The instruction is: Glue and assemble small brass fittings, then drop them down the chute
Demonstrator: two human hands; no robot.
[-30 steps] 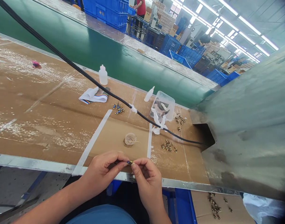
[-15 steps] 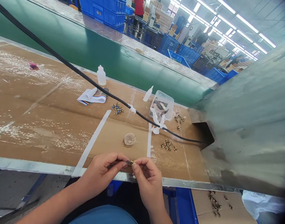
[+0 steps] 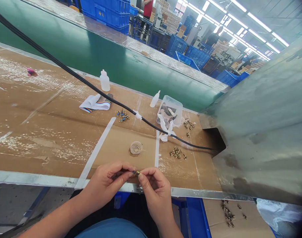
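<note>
Between my two hands, over the near edge of the bench, is a small gold-and-blue metal piece (image 3: 136,173). The thumb and forefinger of my left hand (image 3: 111,180) pinch its left end. My right hand (image 3: 154,188) pinches the right end the same way. Fingertips cover much of the piece, so its exact kind is unclear. Just beyond the hands stands a small clear plastic cup (image 3: 136,148) with a thin stick across its rim. Several similar blue-and-gold pieces (image 3: 122,115) lie farther back, and a pile of gold pieces (image 3: 176,152) lies to the right.
A black cable (image 3: 91,86) crosses above the cardboard-covered bench. At the back are a white squeeze bottle (image 3: 104,81), a slimmer bottle (image 3: 155,99), a folded striped ribbon (image 3: 95,103) and a clear plastic tub (image 3: 177,107). A metal panel (image 3: 262,132) rises at right, beyond it a green conveyor (image 3: 111,53).
The view has shifted slightly. Both hands keep their pinch on the small piece, and a little more of its gold part shows between the fingertips.
</note>
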